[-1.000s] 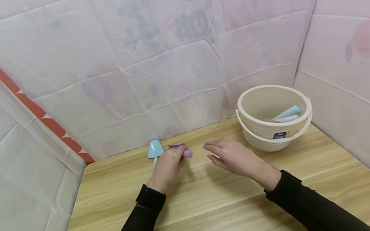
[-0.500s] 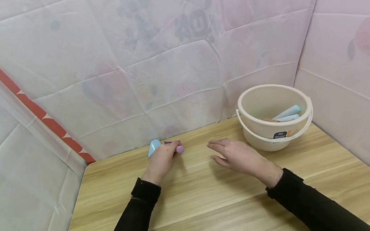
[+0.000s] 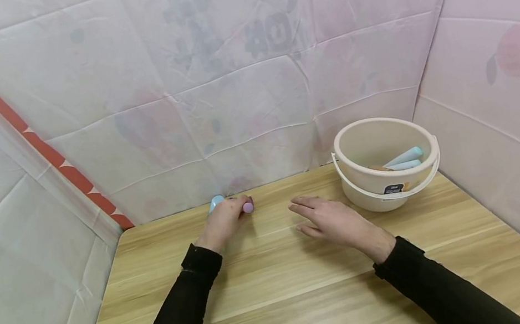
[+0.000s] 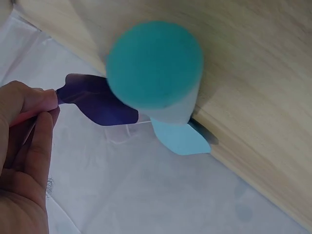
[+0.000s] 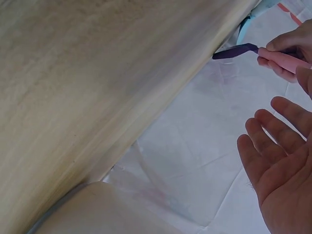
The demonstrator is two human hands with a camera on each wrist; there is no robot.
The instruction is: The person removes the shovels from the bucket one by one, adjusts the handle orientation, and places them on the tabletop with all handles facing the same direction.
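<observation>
Spatula (image 3: 247, 206) in left hand (image 3: 222, 222)

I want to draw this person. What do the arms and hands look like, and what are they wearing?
Both arms wear long, snug black sleeves that end at the wrists. The left hand and right hand are bare: no gloves, rings, watch or markings show. The fingers are bare too.

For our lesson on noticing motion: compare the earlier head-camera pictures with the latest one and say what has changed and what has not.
The left hand, gripping the pink-handled tool, has moved farther from the person toward the back wall, now covering most of the light blue tool. The right hand stays open beside it. The bucket and its contents have not moved.
</observation>
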